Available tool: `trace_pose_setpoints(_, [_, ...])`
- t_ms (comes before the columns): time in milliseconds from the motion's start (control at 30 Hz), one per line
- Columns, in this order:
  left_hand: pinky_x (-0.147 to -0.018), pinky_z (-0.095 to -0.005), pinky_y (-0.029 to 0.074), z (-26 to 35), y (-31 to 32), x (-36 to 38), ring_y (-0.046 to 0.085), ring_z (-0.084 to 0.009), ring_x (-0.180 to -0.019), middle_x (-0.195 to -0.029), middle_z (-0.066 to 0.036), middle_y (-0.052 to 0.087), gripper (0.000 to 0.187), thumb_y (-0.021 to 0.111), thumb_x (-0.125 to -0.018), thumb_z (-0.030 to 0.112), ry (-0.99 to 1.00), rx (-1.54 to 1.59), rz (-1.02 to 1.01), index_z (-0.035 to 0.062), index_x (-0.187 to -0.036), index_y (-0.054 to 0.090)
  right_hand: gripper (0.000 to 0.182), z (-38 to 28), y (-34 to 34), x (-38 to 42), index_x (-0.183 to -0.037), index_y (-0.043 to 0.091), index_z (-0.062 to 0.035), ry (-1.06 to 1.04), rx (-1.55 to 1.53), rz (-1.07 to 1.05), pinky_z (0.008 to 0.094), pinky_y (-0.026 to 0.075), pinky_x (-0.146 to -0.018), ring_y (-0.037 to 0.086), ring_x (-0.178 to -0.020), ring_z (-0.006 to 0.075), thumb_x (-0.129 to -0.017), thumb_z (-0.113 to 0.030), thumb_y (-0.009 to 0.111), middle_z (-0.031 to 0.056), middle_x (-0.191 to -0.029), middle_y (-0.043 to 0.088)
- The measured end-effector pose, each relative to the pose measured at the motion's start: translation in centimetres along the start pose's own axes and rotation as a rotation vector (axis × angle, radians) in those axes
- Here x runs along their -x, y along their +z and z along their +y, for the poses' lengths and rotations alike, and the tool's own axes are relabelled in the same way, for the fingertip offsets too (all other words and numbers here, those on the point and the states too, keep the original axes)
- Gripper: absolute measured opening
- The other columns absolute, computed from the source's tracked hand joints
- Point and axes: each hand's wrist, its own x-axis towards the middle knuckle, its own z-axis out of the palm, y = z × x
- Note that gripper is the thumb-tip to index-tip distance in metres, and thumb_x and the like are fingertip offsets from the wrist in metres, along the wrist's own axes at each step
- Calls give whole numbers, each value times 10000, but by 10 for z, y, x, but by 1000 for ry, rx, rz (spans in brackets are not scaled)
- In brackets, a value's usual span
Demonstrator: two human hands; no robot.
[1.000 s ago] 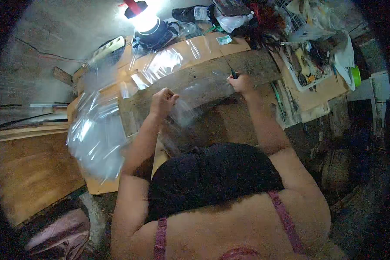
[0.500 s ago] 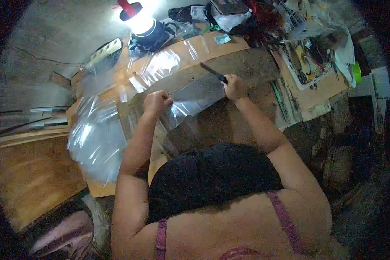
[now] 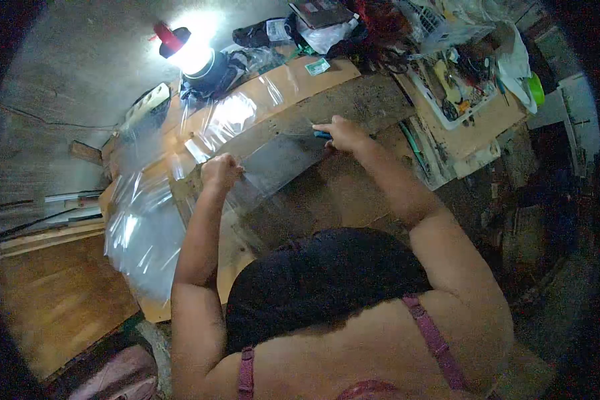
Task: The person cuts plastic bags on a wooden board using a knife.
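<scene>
My left hand [image 3: 221, 172] is closed on the left part of a clear plastic sheet [image 3: 280, 160], which lies on a dark wooden board [image 3: 373, 97]. Farther right, my right hand [image 3: 343, 133] is wrapped round a tool with a dark blue handle [image 3: 322, 135], its index finger stretched out to the left. The rest of the tool is hidden or too faint to make out. More shiny clear plastic [image 3: 143, 233] is spread to the left of my left hand.
A bright lamp [image 3: 192, 60] stands at the back left. At the right, a white tray [image 3: 450, 123] holds several tools. Bags and a green-and-white label [image 3: 317, 66] are at the back. Wooden panels [image 3: 60, 300] stand at the left.
The long dark blade that pointed up and left from my right hand no longer shows. My right index finger now extends. Both hands appear farther left, as does the whole scene.
</scene>
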Motion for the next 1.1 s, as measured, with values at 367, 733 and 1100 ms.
trace_pose_setpoints(367, [-956,-420,226,116,104,-43,298,-242,-1171,-1212,-68,387,421,445,-783,325,635,-153,241,155,-1169,433,651,-10,-26,-31,-1224,364,-232,-14,123,-211,400,453,-692,565,-830,314,-654,-100,650,144,-915,579])
trace_pose_setpoints(733, [-986,-512,93,126,76,-21,135,-259,-1254,-1346,16,210,489,387,-803,432,447,-40,138,241,-1249,333,513,16,-14,131,-1114,409,-49,94,-281,195,388,404,-783,505,-918,339,-663,-168,621,201,-967,518])
trace_pose_setpoints(1100, [-981,-516,87,131,70,-20,135,-246,-1256,-1350,14,203,494,387,-808,411,433,-63,97,252,-1267,294,297,9,3,138,-1029,484,-50,35,-333,267,388,414,-722,511,-837,331,-742,-114,531,163,-920,511])
